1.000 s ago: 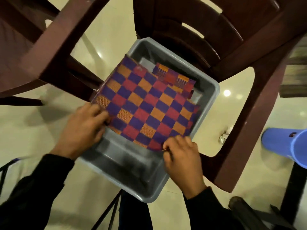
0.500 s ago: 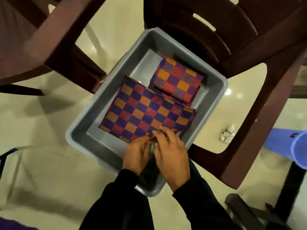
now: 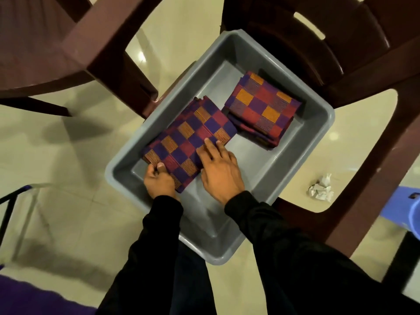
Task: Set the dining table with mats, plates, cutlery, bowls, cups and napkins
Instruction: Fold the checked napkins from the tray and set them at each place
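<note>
Left hand (image 3: 159, 181) pinches the folded checked mat's (image 3: 188, 137) corner while right hand (image 3: 219, 171) lies flat on top, steadying it inside the grey tub (image 3: 318, 142) for lifting.

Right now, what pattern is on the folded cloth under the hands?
A checkerboard of purple, red and orange-striped squares on the folded cloth, seen in the head view.

Crumpled paper (image 3: 321, 189) beside chair (image 3: 363, 64)
</note>
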